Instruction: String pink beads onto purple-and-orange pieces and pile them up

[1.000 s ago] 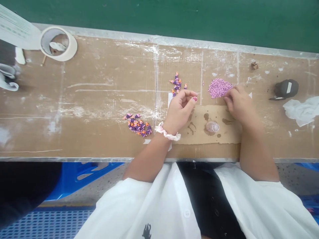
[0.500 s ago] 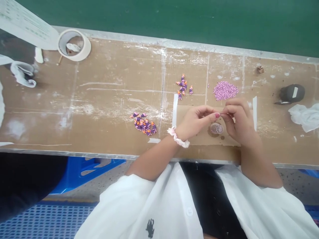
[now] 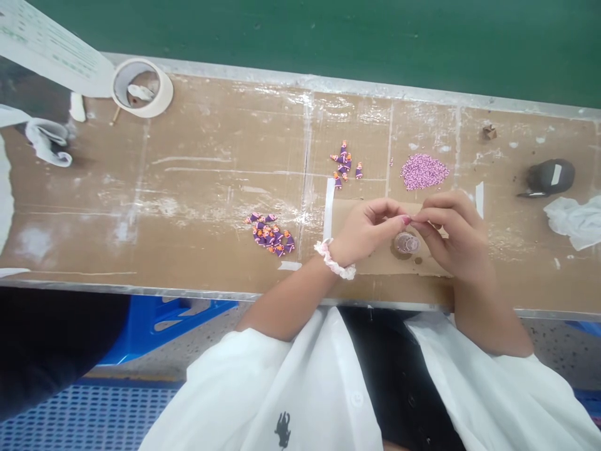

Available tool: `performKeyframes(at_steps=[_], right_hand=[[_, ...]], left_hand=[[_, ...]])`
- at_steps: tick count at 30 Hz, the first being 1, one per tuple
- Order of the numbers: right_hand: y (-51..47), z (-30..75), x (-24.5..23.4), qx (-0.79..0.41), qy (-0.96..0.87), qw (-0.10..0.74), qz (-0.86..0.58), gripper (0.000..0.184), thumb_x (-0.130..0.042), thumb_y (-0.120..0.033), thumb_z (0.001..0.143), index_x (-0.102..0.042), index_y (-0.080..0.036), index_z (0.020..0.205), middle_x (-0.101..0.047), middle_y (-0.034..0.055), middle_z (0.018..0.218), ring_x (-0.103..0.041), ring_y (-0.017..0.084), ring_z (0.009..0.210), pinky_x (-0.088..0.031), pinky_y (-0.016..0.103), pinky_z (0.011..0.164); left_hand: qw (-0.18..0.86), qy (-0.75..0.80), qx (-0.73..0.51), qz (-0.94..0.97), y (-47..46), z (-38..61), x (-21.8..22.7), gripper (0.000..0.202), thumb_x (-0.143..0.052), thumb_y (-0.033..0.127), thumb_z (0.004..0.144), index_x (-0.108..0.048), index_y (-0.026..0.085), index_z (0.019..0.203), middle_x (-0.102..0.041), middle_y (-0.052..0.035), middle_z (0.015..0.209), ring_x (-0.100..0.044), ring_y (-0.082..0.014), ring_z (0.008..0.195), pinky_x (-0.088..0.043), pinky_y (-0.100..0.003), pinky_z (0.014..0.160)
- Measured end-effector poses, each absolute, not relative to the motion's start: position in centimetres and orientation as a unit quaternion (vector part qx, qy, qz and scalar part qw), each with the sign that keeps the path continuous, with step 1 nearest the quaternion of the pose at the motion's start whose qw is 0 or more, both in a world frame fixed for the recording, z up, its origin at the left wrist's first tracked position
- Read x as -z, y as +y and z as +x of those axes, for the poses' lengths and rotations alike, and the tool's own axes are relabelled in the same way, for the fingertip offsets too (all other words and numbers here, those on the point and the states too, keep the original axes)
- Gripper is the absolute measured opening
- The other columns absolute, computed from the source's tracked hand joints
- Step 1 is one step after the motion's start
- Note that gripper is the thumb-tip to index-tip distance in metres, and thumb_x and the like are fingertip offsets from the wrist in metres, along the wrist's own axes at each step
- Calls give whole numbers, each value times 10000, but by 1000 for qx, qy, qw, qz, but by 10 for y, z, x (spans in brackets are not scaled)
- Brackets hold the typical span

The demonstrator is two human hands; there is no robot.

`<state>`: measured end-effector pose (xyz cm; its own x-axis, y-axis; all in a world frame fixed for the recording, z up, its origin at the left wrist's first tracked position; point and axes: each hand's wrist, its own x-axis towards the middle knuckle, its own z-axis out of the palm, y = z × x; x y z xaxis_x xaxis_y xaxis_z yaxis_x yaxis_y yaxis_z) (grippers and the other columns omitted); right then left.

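Observation:
My left hand (image 3: 373, 228) and my right hand (image 3: 448, 228) meet fingertip to fingertip above a small clear cup (image 3: 406, 242). Both are closed in a pinch, and whatever lies between the fingertips is too small to make out. Under them a brown cardboard sheet (image 3: 370, 266) is taped to the table. Just beyond the right hand is a heap of tiny pink pieces (image 3: 424, 171). Small purple and orange figurines lie in two groups, one beyond the left hand (image 3: 344, 164) and a larger group of figurines (image 3: 272, 234) to its left.
A roll of masking tape (image 3: 163, 94) lies at the far left beside a printed sheet (image 3: 56, 50). On the right are a black rounded object (image 3: 554, 176) and crumpled white tissue (image 3: 580, 220). A blue stool (image 3: 141, 326) stands below the table's near edge.
My right hand has shifted slightly left, its fingers now pressed closer against the left fingertips. The left hand stays almost in place. Figurines and pink pieces look the same.

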<state>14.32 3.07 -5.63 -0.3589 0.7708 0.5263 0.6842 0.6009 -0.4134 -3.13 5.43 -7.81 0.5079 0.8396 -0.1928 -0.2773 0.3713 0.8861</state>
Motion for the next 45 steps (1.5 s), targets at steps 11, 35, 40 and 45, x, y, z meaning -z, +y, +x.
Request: performKeyframes(at_steps=[11,35,40,45], right_hand=[[28,134,65,-66,-787,435,-432,210,-679,-107,803,-598,-257,925,-616,19,819,-557,137,613,-421,290,496],[23,130,60,-212,-735,454,-457,172,-588,-82,802,-530,-241,832,-546,-5,800,-527,142,675,-406,315,576],[23,136,57,-236,-759,410,-448,191,-551,-61,809,-489,-238,847,-527,4,829,-511,147,697,-408,323,609],[24,143,52,-274,-774,379,-426,193,-525,-59,820,-474,-238,874,-514,8,846,-514,150,715,-419,317,619]], left_hand=[[623,319,-450,555,49,-30,79,176,-595,322,866,-554,185,762,-563,7,759,-522,-94,701,-437,-232,647],[380,247,-554,698,47,-26,86,86,-561,105,874,-581,185,852,-597,6,765,-553,-96,741,-473,-220,700],[351,259,-572,695,42,-21,91,76,-567,112,872,-575,183,847,-608,-7,789,-563,-103,747,-496,-235,719],[336,268,-575,696,38,-18,93,51,-564,148,892,-584,184,862,-635,-17,809,-591,-107,757,-512,-247,738]])
